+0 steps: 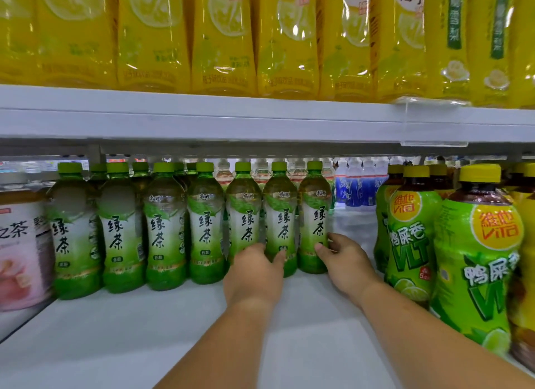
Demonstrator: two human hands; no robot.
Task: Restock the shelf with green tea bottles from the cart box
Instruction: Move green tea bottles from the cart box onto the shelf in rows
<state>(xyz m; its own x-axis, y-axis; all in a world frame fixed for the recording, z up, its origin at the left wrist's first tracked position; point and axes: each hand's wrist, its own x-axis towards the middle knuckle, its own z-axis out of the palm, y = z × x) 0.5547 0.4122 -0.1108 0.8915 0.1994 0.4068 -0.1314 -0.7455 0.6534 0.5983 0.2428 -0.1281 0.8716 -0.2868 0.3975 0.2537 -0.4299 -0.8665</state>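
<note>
Several green tea bottles stand upright in a row on the white shelf (162, 325), with green caps and white-green labels. My left hand (254, 273) grips the base of a green tea bottle (244, 217), its thumb lying against the neighbouring bottle (280, 215). My right hand (344, 261) holds the rightmost green tea bottle (315, 212) low down, thumb on its front and fingers behind it. The cart box is out of view.
Green VLT lemon tea bottles (474, 258) crowd the right side of the shelf. A pink-and-white milk tea bottle (20, 249) stands at the left. Blue bottles (359, 186) sit far back. Yellow drink bottles (223, 35) fill the shelf above, whose board (202, 119) hangs low overhead.
</note>
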